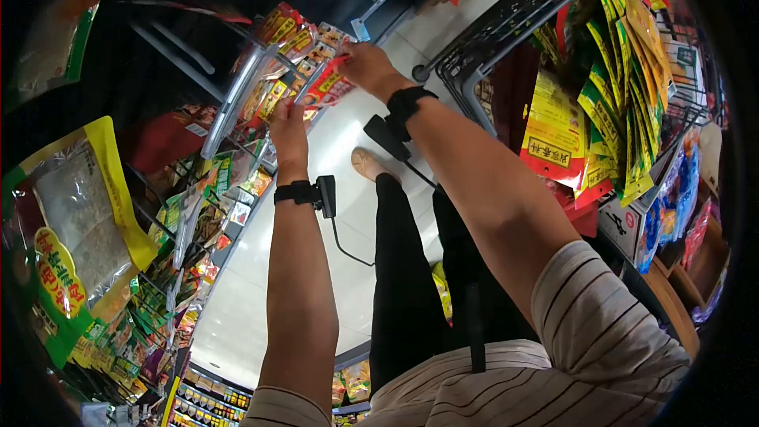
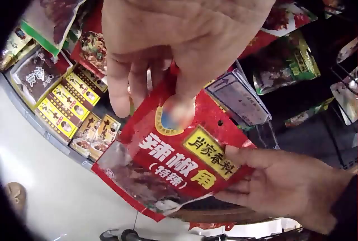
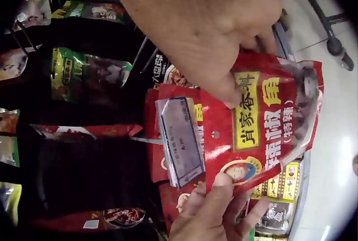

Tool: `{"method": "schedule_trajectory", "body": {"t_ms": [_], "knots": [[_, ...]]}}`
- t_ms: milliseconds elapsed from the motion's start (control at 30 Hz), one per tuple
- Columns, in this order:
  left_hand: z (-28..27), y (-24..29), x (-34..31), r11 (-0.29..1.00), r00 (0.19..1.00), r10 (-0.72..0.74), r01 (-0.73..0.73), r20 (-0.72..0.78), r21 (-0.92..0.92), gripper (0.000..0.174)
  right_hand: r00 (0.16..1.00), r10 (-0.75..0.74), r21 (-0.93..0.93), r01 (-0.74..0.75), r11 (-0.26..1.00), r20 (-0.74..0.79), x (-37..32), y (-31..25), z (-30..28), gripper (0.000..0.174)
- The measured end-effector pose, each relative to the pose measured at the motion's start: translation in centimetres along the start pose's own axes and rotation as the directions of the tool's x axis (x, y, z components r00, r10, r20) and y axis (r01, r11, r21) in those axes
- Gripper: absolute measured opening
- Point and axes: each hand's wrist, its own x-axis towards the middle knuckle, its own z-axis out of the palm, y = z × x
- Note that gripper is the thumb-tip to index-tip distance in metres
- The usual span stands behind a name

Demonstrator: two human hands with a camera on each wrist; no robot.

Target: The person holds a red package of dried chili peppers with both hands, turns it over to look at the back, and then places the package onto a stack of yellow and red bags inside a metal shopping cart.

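Note:
A red packet of dried chilli pods (image 2: 173, 157) with a clear window is held between both hands, in front of the rack. My left hand (image 1: 288, 128) pinches one upper corner, its thumb across the front and its fingers behind. My right hand (image 1: 370, 69) grips the opposite side, thumb on the printed face. Close beside the packet in the right wrist view is a price tag (image 3: 180, 140) on a hook. More red packets (image 3: 158, 112) hang behind it, partly hidden.
Bagged goods (image 1: 87, 229) hang on rack hooks at the left. Yellow boxes (image 2: 61, 107) line the low shelf. A black shopping cart (image 1: 506, 39) stands ahead to the right, near hanging yellow packets (image 1: 553, 122). Pale floor (image 1: 245, 300) runs between the shelves.

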Motion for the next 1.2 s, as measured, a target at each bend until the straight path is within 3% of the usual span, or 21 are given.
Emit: {"method": "schedule_trajectory", "body": {"t_ms": [100, 133, 200, 300, 400, 533, 833, 1033, 1100, 1133, 1167, 1200], "knots": [[0.6, -0.3, 0.0, 0.99, 0.989, 0.114, -0.121, -0.094, -0.072, 0.017, 0.999, -0.048, 0.091, 0.049, 0.995, -0.012, 1.1, -0.8, -0.3, 0.025], [0.5, -0.4, 0.1, 0.986, 0.981, 0.162, -0.165, -0.106, -0.021, 0.018, 0.998, -0.03, 0.135, 0.022, 0.991, 0.056, 1.2, -1.1, -0.6, 0.023], [0.5, -0.1, -0.1, 0.965, 0.958, 0.257, -0.249, -0.124, 0.082, 0.018, 0.997, -0.051, 0.131, 0.043, 0.99, 0.053, 1.3, -1.5, -0.9, 0.024], [1.1, 0.9, -0.7, 0.962, 0.947, 0.27, -0.258, -0.172, 0.09, 0.018, 0.996, -0.084, 0.145, 0.078, 0.986, 0.036, 1.4, -1.7, -1.3, 0.023], [1.8, 2.0, -0.8, 0.964, 0.957, 0.203, -0.232, -0.209, -0.126, 0.019, 0.997, -0.058, 0.232, 0.044, 0.972, 0.052, 1.9, -1.9, -1.2, 0.024], [1.4, 2.1, -0.3, 0.962, 0.961, 0.181, -0.218, -0.21, -0.167, 0.019, 0.991, -0.122, 0.373, 0.092, 0.923, 0.058, 2.7, -2.1, -0.8, 0.025], [1.3, 2.5, 0.2, 0.941, 0.948, 0.177, -0.242, -0.264, -0.237, 0.02, 0.995, -0.094, 0.191, 0.087, 0.978, 0.025, 4.0, -2.7, 0.4, 0.034], [0.4, 3.7, 1.3, 0.955, 0.97, 0.075, -0.136, -0.231, -0.263, 0.023, 0.997, -0.047, 0.059, 0.05, 0.997, -0.06, 3.6, -4.6, -0.8, 0.034], [-1.4, -0.6, 5.0, 0.951, 0.925, 0.301, -0.308, -0.23, 0.004, 0.024, 0.979, -0.078, 0.063, 0.091, 0.994, -0.189, 3.3, -5.4, -0.9, 0.035], [-1.8, -1.1, 5.7, 0.885, 0.886, 0.423, -0.361, -0.187, 0.294, 0.026, 0.963, -0.093, 0.062, 0.112, 0.992, -0.253, 3.2, -5.6, -0.8, 0.035], [-2.3, -1.6, 6.4, 0.737, 0.831, 0.538, -0.383, -0.141, 0.556, 0.028, 0.942, -0.117, 0.069, 0.145, 0.987, -0.315, 2.9, -5.6, -0.8, 0.033], [-2.5, -1.2, 6.6, 0.409, 0.781, 0.625, -0.306, -0.02, 0.86, 0.033, 0.916, -0.139, 0.072, 0.179, 0.981, -0.377, 2.4, -5.6, -0.8, 0.032]]}}
